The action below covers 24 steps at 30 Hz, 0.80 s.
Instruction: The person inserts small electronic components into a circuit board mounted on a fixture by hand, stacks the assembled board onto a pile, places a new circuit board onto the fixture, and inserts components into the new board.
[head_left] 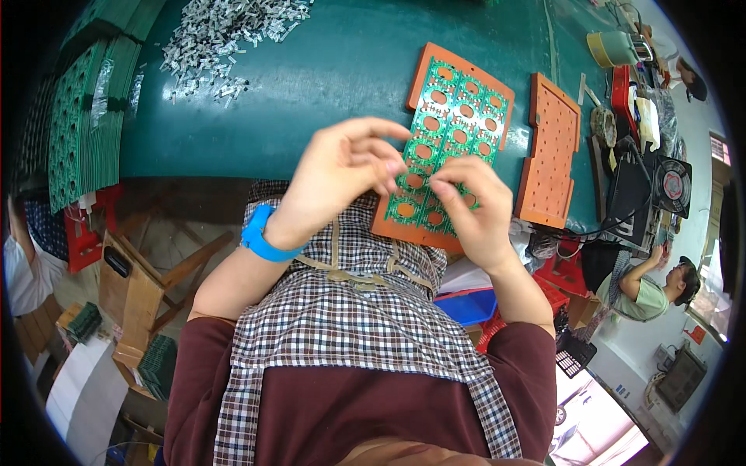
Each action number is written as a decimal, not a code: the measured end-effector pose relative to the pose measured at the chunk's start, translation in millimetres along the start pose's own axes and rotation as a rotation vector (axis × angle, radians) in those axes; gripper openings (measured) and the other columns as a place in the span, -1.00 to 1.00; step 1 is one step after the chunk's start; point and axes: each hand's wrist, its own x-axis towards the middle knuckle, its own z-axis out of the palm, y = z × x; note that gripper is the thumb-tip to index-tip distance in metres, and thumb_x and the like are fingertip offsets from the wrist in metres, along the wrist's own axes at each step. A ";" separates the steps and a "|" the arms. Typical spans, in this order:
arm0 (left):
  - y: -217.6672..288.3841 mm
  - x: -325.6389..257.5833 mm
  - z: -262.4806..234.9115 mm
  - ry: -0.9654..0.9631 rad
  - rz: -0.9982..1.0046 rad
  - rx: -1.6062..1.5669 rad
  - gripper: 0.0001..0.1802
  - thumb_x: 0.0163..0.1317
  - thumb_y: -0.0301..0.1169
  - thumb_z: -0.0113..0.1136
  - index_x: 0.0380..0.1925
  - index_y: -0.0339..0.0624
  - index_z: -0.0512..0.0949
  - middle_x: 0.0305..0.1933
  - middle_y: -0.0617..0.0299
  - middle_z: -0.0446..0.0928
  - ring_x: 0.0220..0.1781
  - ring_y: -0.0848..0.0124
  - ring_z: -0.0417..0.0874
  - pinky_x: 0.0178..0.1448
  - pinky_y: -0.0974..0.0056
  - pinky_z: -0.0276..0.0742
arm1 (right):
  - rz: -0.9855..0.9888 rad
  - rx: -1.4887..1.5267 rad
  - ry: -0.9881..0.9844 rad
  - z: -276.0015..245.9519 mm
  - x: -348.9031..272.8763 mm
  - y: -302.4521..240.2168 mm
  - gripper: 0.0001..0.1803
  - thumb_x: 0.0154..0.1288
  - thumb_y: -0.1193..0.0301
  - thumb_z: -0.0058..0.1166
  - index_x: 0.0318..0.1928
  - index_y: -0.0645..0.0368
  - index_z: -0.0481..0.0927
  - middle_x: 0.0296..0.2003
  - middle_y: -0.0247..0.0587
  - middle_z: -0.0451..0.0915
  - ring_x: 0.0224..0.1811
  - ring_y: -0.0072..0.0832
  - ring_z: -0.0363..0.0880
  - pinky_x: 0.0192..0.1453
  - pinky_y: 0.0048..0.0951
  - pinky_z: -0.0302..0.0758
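Observation:
A green circuit board panel with round cut-outs lies on an orange fixture plate at the near edge of the dark green table. My left hand hovers over the panel's lower left part, fingers curled with thumb and fingertips pinched close together; whether a small part is between them I cannot tell. My right hand rests on the panel's lower edge, fingertips pressed down on the board. A blue watch sits on my left wrist.
A second orange fixture plate with rows of small holes lies to the right. A pile of small silvery parts is at the far left of the table. Stacks of green panels stand left. A black fan unit and another person are right.

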 end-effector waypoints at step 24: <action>-3.7 -7.1 -2.8 0.165 0.130 0.192 -0.62 0.22 -0.67 0.11 0.07 -0.35 0.45 -0.15 0.08 0.58 -0.13 0.40 0.68 -0.01 0.41 0.61 | -0.192 -0.288 -0.033 16.6 -15.9 10.1 -0.85 0.02 0.53 0.27 -0.36 0.17 0.59 -0.38 -0.30 0.53 -0.31 -0.33 0.50 -0.20 -0.31 0.41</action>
